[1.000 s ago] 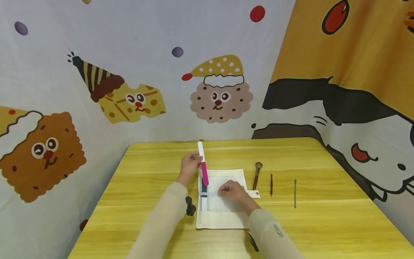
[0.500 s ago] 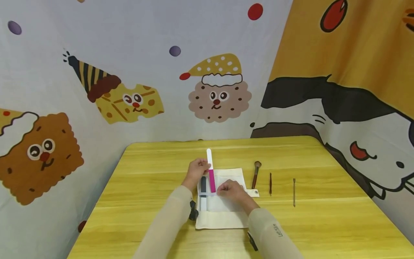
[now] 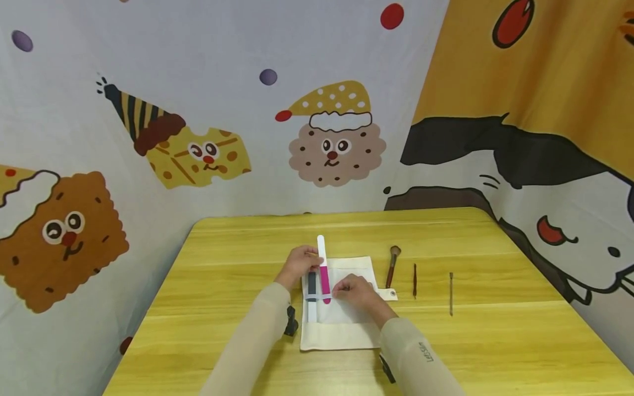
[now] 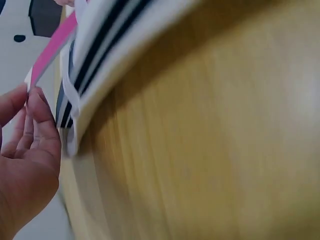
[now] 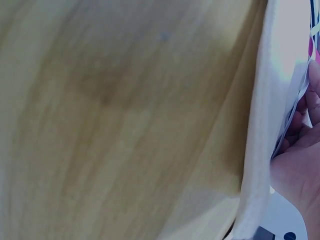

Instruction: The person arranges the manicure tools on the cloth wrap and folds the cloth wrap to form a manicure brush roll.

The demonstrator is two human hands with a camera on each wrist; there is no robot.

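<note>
Over a yellow surface [image 3: 515,341], the left hand [image 3: 297,266] pinches a pink-and-white stick [image 3: 324,278], the right hand [image 3: 356,291] a pale band [image 3: 313,297] on a cream case [image 3: 342,337].

A round-ended pink-and-white nail file [image 3: 324,281] is tilting over an opened cream cloth pouch [image 3: 337,338], its white end jutting past the far edge, its pink tip meeting the pale strap [image 3: 319,297].

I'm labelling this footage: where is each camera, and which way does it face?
Head: on the head, forward and down over the table; left hand, right hand, sleeves show.
Left wrist: on that wrist, facing table and pouch; left hand shows.
Right wrist: on that wrist, facing table and pouch; right hand shows.
Head and left wrist share the pink stick.
</note>
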